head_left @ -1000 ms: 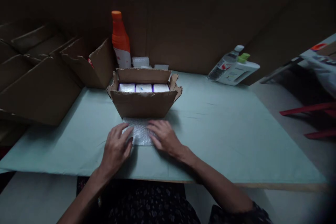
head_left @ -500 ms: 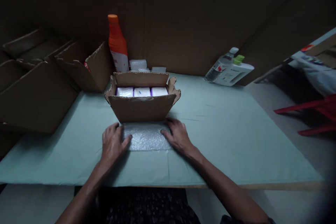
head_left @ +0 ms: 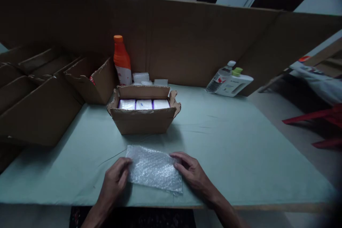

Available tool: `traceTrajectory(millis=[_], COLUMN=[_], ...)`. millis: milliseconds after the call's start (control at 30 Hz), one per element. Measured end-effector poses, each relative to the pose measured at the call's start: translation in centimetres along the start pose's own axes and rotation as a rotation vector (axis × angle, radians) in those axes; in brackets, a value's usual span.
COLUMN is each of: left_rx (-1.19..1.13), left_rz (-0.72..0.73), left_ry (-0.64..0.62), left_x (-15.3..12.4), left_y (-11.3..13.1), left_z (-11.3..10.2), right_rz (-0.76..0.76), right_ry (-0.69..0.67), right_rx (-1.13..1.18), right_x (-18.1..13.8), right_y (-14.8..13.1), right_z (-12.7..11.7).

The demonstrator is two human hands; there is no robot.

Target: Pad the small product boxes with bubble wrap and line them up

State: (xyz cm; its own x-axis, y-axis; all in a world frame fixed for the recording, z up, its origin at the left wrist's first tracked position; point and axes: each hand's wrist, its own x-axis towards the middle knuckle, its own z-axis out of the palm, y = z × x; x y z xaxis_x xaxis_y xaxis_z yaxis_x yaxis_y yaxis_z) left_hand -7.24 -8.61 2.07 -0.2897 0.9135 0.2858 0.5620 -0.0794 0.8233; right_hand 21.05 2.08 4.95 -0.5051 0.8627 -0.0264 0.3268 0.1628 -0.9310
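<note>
A flat rectangle of bubble wrap (head_left: 155, 169) is held between my two hands, just above or on the green-covered table near its front edge. My left hand (head_left: 116, 180) pinches its left edge, fingers closed. On the opposite side, my right hand (head_left: 191, 171) grips the right edge between thumb and fingers. Beyond the wrap stands an open cardboard box (head_left: 143, 123) with its flaps up. Three white-topped packs (head_left: 144, 104) with purple sides sit in a row inside it.
Several open cardboard boxes (head_left: 42, 110) stand at the left. An orange bottle (head_left: 123, 64), small clear wrapped pieces (head_left: 140, 77), a clear bottle (head_left: 217, 80) and a white jug (head_left: 235, 85) line the cardboard wall (head_left: 187, 39). Red chair legs (head_left: 307, 115) show at the right.
Both hands have drawn the bubble wrap away from the box toward me, and it now lies slanted. The camera view has tilted up slightly.
</note>
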Motion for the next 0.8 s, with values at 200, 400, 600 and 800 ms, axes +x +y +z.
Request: traceTrajectory(millis=[200, 400, 600, 800], left_rx=[0.146, 0.476, 0.767, 0.818], left_rz=[0.304, 0.192, 0.019, -0.01], left_ry=[0.162, 0.041, -0.44, -0.688], left_x=[6.3, 18.2, 23.7, 24.5], left_y=[7.7, 12.7, 11.7, 12.6], left_z=[-6.3, -9.7, -8.2, -7.2], right_rz=[-0.456, -0.65, -0.389, -0.395], right_ry=[0.184, 0.167, -0.258, -0.381], right_rx=[-0.127, -0.439, -0.914, -1.008], right_x=[4.3, 15.7, 21.9, 20.9], right_y=[-10.1, -17.2, -15.9, -16.3], right_z=[-4.3, -7.5, -6.6, -5.9])
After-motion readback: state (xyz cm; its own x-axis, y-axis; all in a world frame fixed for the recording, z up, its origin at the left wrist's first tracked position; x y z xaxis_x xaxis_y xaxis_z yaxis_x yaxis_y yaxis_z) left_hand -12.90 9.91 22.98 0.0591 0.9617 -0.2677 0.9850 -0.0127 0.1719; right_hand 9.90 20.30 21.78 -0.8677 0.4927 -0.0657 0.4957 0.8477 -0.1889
